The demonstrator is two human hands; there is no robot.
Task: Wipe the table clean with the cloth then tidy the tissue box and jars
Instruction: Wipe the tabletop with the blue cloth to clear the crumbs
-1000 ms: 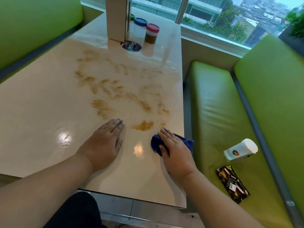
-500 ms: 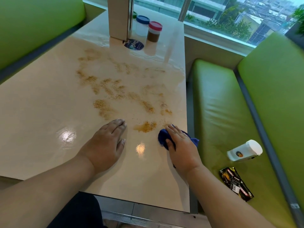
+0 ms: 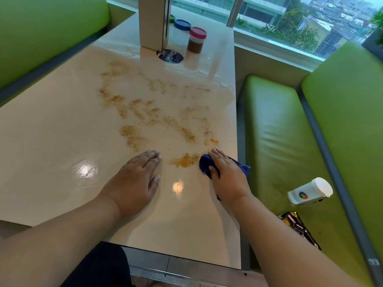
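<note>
Blue cloth (image 3: 204,164), lower centre, bunched under right hand (image 3: 227,177), grip closed on it, beside brown spill (image 3: 184,160) for wiping. Left hand (image 3: 136,179) flat, grip open and empty, steadying on worktop (image 3: 51,141). Tissue box (image 3: 152,21) and jars (image 3: 196,39) at top.

The table (image 3: 62,141) runs from six o'clock toward twelve. At its far end, around twelve, stands the tissue box (image 3: 152,21), with the jars (image 3: 196,39) just beside it toward one o'clock and a round sticker (image 3: 171,56) lying in front of them. Scattered crumbs (image 3: 149,112) spread across the middle. Nearer, the left hand (image 3: 134,183) lies flat at about six o'clock; the right hand (image 3: 226,177) rests at five o'clock on the cloth (image 3: 205,164), close to the table's edge, with a spill patch (image 3: 184,160) between the two hands. On the bench seat (image 3: 275,141) at four o'clock lies a cup (image 3: 310,191) on its side, a packet (image 3: 298,228) just nearer.
</note>
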